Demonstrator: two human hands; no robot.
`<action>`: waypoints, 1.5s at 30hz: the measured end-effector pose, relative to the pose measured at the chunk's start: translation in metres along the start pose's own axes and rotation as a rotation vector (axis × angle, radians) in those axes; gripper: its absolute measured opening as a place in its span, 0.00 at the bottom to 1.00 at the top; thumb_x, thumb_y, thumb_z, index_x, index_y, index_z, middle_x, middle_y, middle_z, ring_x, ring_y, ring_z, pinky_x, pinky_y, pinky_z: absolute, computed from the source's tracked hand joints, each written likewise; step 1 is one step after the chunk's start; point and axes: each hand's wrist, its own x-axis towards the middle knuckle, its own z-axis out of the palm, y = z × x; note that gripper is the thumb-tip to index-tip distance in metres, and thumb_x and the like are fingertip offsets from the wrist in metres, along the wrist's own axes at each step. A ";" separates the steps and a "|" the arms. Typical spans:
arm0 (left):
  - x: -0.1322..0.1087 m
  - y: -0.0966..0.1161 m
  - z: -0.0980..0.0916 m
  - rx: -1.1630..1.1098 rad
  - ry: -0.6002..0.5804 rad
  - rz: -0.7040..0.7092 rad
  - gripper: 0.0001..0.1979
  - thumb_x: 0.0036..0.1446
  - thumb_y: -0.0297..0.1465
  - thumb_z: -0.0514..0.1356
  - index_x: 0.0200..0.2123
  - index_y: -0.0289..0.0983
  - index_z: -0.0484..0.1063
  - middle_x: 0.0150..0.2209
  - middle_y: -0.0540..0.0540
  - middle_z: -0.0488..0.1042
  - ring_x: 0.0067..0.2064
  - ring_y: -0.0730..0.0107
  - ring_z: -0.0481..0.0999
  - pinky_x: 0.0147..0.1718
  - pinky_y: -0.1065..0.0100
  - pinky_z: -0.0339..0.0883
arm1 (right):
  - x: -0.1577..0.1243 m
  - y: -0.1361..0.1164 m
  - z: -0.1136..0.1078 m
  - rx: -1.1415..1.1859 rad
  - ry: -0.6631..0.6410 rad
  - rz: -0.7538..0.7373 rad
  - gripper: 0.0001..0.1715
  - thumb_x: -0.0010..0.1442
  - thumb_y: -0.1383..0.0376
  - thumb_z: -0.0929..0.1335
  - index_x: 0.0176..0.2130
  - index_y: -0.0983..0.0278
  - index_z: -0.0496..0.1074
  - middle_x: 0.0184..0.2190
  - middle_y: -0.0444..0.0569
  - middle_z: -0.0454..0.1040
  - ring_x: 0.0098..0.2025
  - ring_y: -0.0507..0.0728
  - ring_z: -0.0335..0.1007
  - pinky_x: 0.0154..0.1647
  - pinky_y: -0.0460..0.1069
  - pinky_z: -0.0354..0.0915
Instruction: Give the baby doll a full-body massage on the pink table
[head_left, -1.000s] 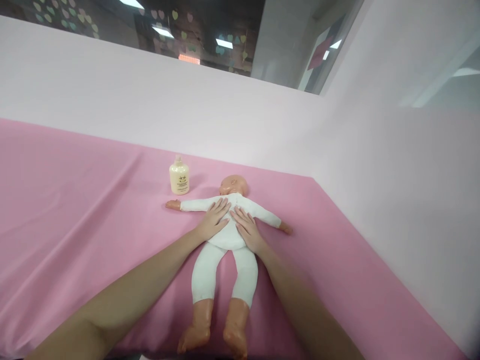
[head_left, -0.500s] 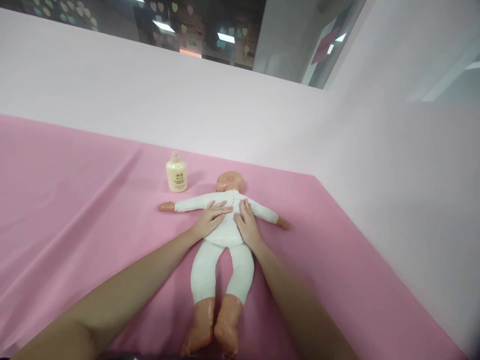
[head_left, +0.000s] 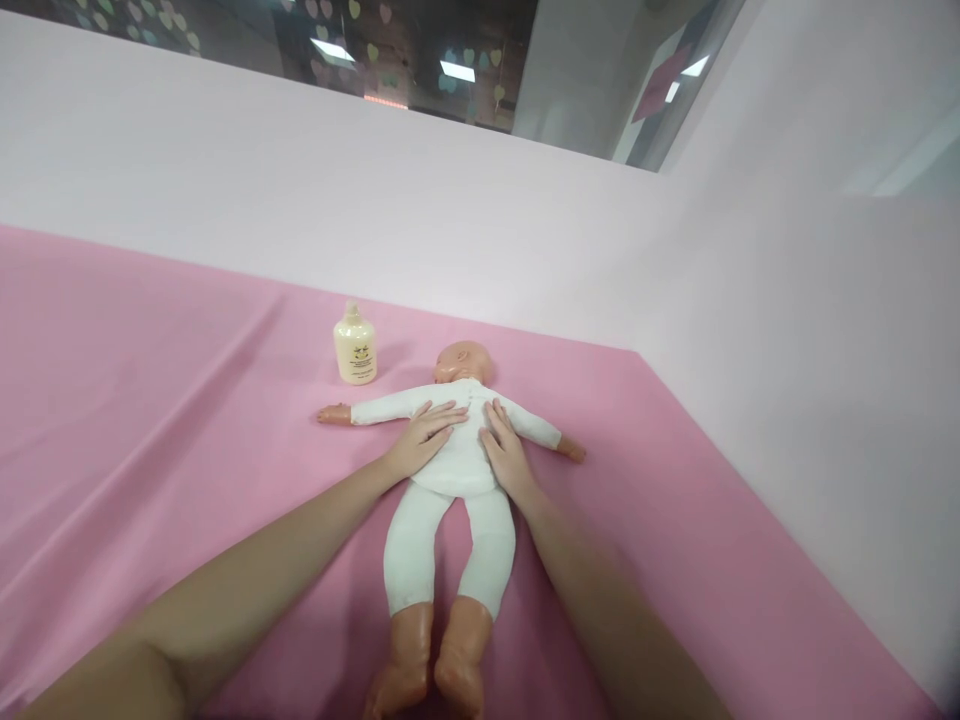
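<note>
A baby doll (head_left: 466,450) with a white cloth body lies stretched out on a pink sheet (head_left: 187,420), its arms spread and its head turned to the left. My left hand (head_left: 427,440) rests flat on the left side of its torso, fingers extended and pointing right. On the torso's right side lies my right hand (head_left: 506,448), its fingers stretched toward the doll's shoulder. Neither hand grips anything. Beyond the doll's left-pointing arm stands a cream-coloured bottle (head_left: 355,348) with dark print on its front.
A white wall (head_left: 315,200) rises behind the pink surface, and another wall (head_left: 825,330) borders it on the right. High at the back is a window (head_left: 420,50) with heart shapes on it. Folds run through the sheet at left.
My right hand has slid slightly outward, to the right, across the doll's torso. My left hand stays in nearly the same place. The whole view has shifted a little.
</note>
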 end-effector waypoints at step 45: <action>0.002 0.017 -0.004 0.028 0.010 0.151 0.05 0.58 0.27 0.55 0.34 0.41 0.70 0.37 0.45 0.75 0.41 0.62 0.74 0.45 0.60 0.72 | -0.004 -0.031 0.004 -0.119 -0.039 -0.275 0.11 0.59 0.71 0.66 0.38 0.60 0.76 0.38 0.48 0.76 0.40 0.57 0.72 0.47 0.52 0.70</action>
